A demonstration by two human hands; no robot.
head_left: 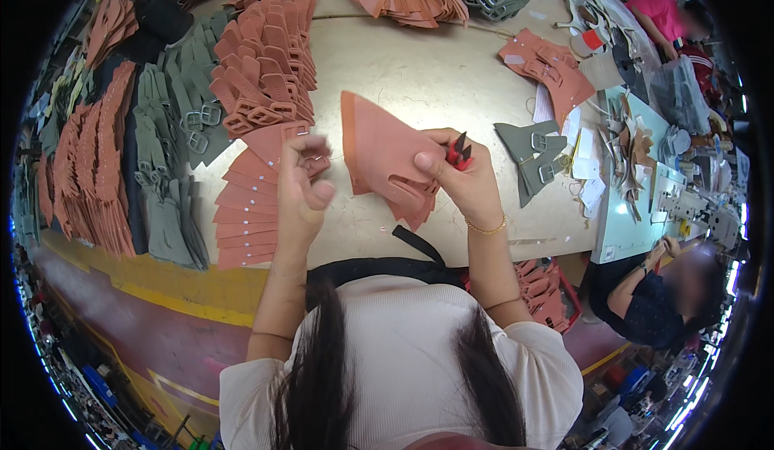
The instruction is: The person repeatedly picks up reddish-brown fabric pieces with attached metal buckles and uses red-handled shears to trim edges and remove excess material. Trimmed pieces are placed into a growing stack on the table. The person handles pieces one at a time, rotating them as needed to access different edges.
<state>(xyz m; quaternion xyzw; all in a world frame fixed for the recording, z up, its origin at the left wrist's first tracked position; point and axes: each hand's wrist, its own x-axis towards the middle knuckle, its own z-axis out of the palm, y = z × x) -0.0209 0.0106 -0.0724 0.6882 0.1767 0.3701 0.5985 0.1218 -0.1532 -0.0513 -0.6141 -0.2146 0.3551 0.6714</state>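
My right hand [459,178] grips a salmon leather piece [383,148], flared at one end, with a slot near my thumb. More salmon layers show under its lower edge. Tucked in the same hand is a small red-handled cutting tool [459,152], its dark pointed tips sticking up past my fingers. My left hand [305,184] is raised beside it, fingers loosely curled and thumb apart, with nothing visible in it. Just left of that hand, matching salmon pieces [246,208] lie overlapped in a fan, each with a small white mark.
Salmon buckled straps [266,63] are heaped at the far left, beside green buckled straps [173,120]. A green buckled piece [530,156] lies to the right, below salmon pieces [548,67]. A red crate [568,301] stands under the table edge; a person [657,289] sits at right.
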